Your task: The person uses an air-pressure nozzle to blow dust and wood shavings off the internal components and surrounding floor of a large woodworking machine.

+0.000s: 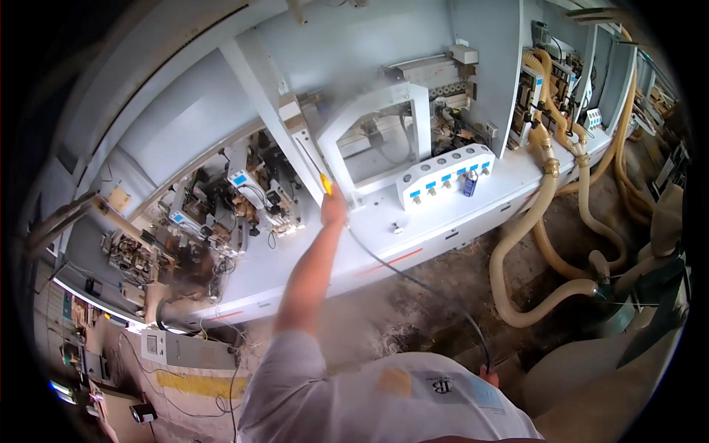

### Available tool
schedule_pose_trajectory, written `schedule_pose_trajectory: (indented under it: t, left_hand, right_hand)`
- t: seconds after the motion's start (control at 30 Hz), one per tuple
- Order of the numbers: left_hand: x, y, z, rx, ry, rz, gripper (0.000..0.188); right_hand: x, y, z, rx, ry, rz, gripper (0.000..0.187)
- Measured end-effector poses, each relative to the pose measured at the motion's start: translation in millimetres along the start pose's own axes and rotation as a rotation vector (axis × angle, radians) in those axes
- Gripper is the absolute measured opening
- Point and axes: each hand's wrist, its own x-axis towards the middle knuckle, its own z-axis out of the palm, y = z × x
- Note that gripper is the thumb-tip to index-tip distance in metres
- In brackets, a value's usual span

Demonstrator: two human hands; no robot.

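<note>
My left hand (334, 210) reaches forward over the machine's white bed, closed around a yellow air blow gun (326, 183). Its long thin nozzle points up and away, beside a slanted grey post. From below that hand a black hose (413, 272) curves down to the right. Close to my body at the lower right, the hose passes into my right hand (489, 376), which is closed on it and only partly visible. A white-framed window guard (422, 122) stands just right of the blow gun. Hazy dust blurs the area above the guard.
Left of my arm, machine units (247, 184) with cables sit inside the housing. A white panel of knobs and gauges (447, 177) and a blue spray can (470, 183) stand right of the guard. Thick beige ducts (509, 258) loop to the dusty floor at the right.
</note>
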Motion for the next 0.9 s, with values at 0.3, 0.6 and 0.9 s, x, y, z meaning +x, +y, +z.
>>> schedule_pose_trajectory:
  t: [0.3,0.6,0.9]
  left_hand:
    - [14.0,174.0,-60.4,-0.733,0.122,0.395,0.057]
    - [-25.2,192.4,34.6,-0.312,-0.54,0.348,0.068]
    - [-131.9,204.4,172.9,0.022,-0.984,0.368,0.074]
  right_hand:
    - [2.1,0.5,13.6,-0.103,-0.033,-0.062,0.041]
    - [6.3,-11.5,-21.4,-0.011,0.02,-0.042,0.042]
    - [-53.2,47.2,0.7,0.1,0.059,0.164,0.039]
